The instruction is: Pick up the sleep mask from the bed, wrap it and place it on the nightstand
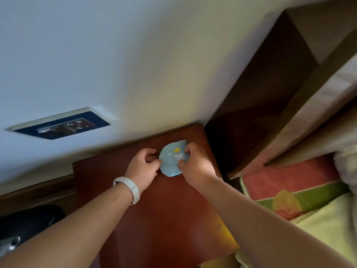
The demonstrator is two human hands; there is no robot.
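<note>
Sleep mask: folded into a small pale-blue bundle, lying on the nightstand near its far edge by the wall.
Left hand: grip pinched together on the bundle's left edge.
Right hand: grip clamped on its right side.
Doing it well: I'd press it flat, tuck any loose end under, then let go gently so the wrap holds.
Containers: none that I can see.

Dim, soft indoor light, deep shadow beside the headboard, slight motion blur, wide-angle edge distortion.
</note>
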